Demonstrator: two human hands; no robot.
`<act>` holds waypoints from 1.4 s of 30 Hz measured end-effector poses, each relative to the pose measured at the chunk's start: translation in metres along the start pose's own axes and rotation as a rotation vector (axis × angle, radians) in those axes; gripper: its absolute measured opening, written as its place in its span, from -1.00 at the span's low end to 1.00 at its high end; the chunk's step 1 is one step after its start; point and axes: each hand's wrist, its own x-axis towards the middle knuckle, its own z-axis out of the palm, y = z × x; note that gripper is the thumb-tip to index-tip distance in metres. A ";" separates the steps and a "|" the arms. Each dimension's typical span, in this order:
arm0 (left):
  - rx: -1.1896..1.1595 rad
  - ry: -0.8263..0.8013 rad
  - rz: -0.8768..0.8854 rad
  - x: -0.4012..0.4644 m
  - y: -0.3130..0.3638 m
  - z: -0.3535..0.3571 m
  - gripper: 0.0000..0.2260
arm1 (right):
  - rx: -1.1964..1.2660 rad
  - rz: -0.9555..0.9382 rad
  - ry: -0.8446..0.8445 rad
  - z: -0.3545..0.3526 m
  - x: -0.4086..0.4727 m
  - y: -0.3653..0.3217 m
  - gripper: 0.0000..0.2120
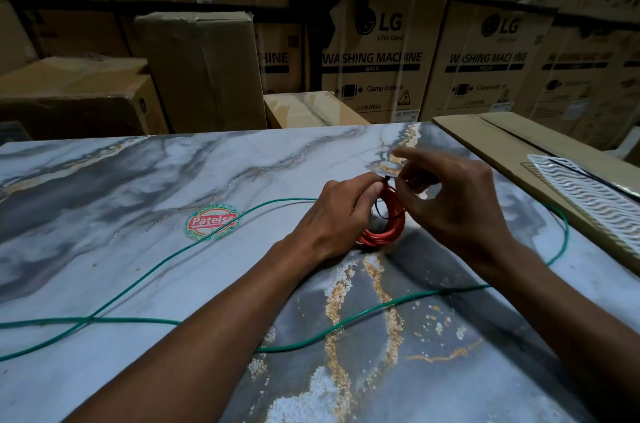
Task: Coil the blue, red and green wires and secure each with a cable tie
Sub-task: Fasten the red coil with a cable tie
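A small coil of red wire (388,227) stands on edge on the marble table (138,180), held between both hands. My left hand (332,218) grips the coil's left side. My right hand (450,201) pinches a thin black cable tie (385,196) that loops over the top of the coil. The green wire (145,272) lies uncoiled in long loose curves across the table, passing under both forearms and around the right side. No blue wire is in view.
A round red and green sticker (212,222) is on the table's middle. A flat cardboard sheet (512,152) with a white patterned piece (588,194) lies at the right edge. Stacked cardboard boxes (374,55) fill the space behind the table.
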 end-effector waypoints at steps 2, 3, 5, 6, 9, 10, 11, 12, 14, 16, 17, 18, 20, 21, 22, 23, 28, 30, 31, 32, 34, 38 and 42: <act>0.007 0.002 0.004 0.000 0.000 0.000 -0.79 | 0.003 -0.005 -0.013 0.000 -0.001 -0.001 -0.45; 0.009 0.002 0.005 0.000 0.000 0.000 -0.79 | -0.012 -0.017 -0.022 0.001 -0.001 -0.002 -0.41; 0.014 0.000 0.001 0.000 -0.001 0.000 -0.80 | -0.053 -0.056 -0.040 0.002 -0.001 -0.002 -0.34; 0.015 -0.001 -0.001 0.000 -0.002 0.001 -0.80 | -0.070 -0.072 -0.052 0.003 0.000 -0.002 -0.32; 0.017 0.000 0.003 0.000 -0.002 0.001 -0.80 | -0.088 -0.092 -0.068 0.005 0.001 0.000 -0.29; 0.017 0.000 0.007 0.000 -0.002 0.001 -0.80 | -0.088 -0.091 -0.068 0.005 0.002 0.000 -0.29; 0.016 -0.002 0.011 0.000 -0.002 0.002 -0.80 | -0.087 -0.087 -0.066 0.005 0.001 0.001 -0.29; 0.017 -0.006 0.014 -0.001 -0.001 0.002 -0.80 | -0.087 -0.080 -0.065 0.005 0.001 0.001 -0.30; 0.023 -0.011 0.017 -0.001 -0.001 0.002 -0.79 | -0.077 -0.064 -0.065 0.005 0.000 0.001 -0.31; 0.025 -0.006 0.021 -0.001 -0.001 0.002 -0.79 | -0.068 -0.050 -0.065 0.003 0.000 0.000 -0.32; 0.026 -0.002 0.021 -0.001 -0.001 0.001 -0.79 | -0.061 -0.047 -0.072 0.002 0.001 -0.001 -0.33; 0.027 0.001 0.019 -0.001 -0.001 0.001 -0.79 | -0.055 -0.051 -0.083 0.001 0.001 -0.002 -0.33; 0.026 0.001 0.008 0.000 -0.001 0.001 -0.80 | -0.055 -0.070 -0.106 0.000 0.002 -0.003 -0.32; 0.026 -0.002 0.005 -0.001 -0.001 0.001 -0.80 | -0.058 -0.071 -0.111 -0.001 0.002 -0.004 -0.32; 0.028 -0.004 0.004 -0.001 -0.002 0.001 -0.80 | -0.060 -0.064 -0.104 0.000 0.002 -0.004 -0.32; 0.029 -0.003 0.008 -0.001 -0.002 0.001 -0.81 | -0.063 -0.049 -0.085 0.000 0.002 -0.004 -0.31; 0.033 0.006 0.026 0.001 -0.003 0.001 -0.79 | -0.049 0.008 -0.025 0.001 0.002 -0.004 -0.34; 0.029 0.003 0.021 0.001 -0.003 0.001 -0.78 | -0.040 0.029 -0.042 0.001 0.002 -0.005 -0.29; 0.026 0.002 0.019 0.001 -0.003 0.001 -0.78 | -0.044 0.036 -0.052 0.002 0.002 -0.006 -0.26; 0.026 0.001 0.014 0.001 -0.004 0.001 -0.78 | -0.049 0.037 -0.059 0.003 0.002 -0.006 -0.25; 0.029 -0.002 0.008 0.002 -0.004 0.001 -0.77 | -0.054 0.030 -0.063 0.006 0.001 -0.007 -0.24; 0.034 -0.006 0.029 0.001 -0.003 0.003 -0.78 | -0.055 0.043 -0.024 0.005 0.001 -0.007 -0.26; 0.047 -0.012 0.036 0.000 -0.004 0.004 -0.78 | -0.035 0.020 -0.028 0.004 0.001 -0.005 -0.29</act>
